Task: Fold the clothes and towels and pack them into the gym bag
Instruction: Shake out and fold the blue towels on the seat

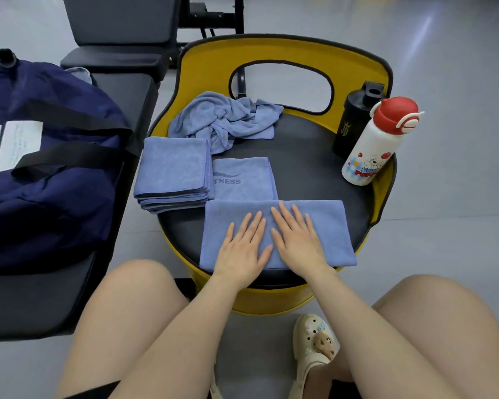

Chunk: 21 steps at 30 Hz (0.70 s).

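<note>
Folding stage, mid-sequence. Both hands lie flat on a half-folded blue towel (308,228) spread at six o'clock on the round black seat (308,156) of a yellow chair that serves as the surface. The left hand (242,244) and the right hand (296,240) sit side by side near the towel's middle, thumbs nearly meeting. Each grip is spread wide, fingers straight and pressed down on the cloth; neither pinches or lifts anything. The step in hand appears to be smoothing the fold flat.

At ten o'clock a stack of folded towels (172,174) rests at the seat's edge, with a single folded towel bearing lettering (242,180) just beside it toward the centre. At twelve o'clock an unfolded towel (225,119) lies crumpled. Two bottles stand at two o'clock: a black one (355,116) and a white one with a red cap (378,145).

The navy gym bag (41,156) sits on a black bench at nine o'clock, apart from the chair.

Next move, by judgement: take one short end, fold it across to halve the towel, and match the stack's size. Edge alignment matters most.
</note>
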Tool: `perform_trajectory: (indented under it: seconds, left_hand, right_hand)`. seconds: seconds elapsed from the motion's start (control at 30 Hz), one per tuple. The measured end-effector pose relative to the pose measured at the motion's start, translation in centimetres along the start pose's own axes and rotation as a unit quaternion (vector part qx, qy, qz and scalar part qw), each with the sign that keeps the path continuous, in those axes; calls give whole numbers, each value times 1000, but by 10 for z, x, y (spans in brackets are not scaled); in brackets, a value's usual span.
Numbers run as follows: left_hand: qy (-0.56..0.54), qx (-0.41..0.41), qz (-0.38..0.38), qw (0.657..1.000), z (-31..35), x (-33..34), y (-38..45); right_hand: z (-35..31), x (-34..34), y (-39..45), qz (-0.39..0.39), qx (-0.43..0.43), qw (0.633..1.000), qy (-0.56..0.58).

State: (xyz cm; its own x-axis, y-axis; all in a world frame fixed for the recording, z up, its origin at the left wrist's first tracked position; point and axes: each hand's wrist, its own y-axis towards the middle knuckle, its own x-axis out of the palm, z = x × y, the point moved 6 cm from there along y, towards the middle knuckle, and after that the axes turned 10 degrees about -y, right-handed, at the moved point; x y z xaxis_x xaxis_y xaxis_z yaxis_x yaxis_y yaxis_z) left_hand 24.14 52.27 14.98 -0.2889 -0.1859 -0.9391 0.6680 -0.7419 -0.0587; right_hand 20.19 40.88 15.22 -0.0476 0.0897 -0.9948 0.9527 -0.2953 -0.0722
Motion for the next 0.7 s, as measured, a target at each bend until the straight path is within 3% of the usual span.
perform_trajectory:
  seconds: [0.2,0.5,0.57,0.7]
  left_hand:
    - [-8,-26,15,1000,-21,-4,-9]
    - [-96,-149,54,983,-59,-20,-23]
    - [-171,-196,102,960,-65,-29,-24]
    - [-360,-265,223,866,-78,-45,-24]
  right_hand:
    - [32,8,-7,8,47,998,-39]
    - [63,5,-22,-2,121,993,-7]
    - [63,2,-23,-8,125,992,-10]
    - [50,-3,-23,-3,99,995,1]
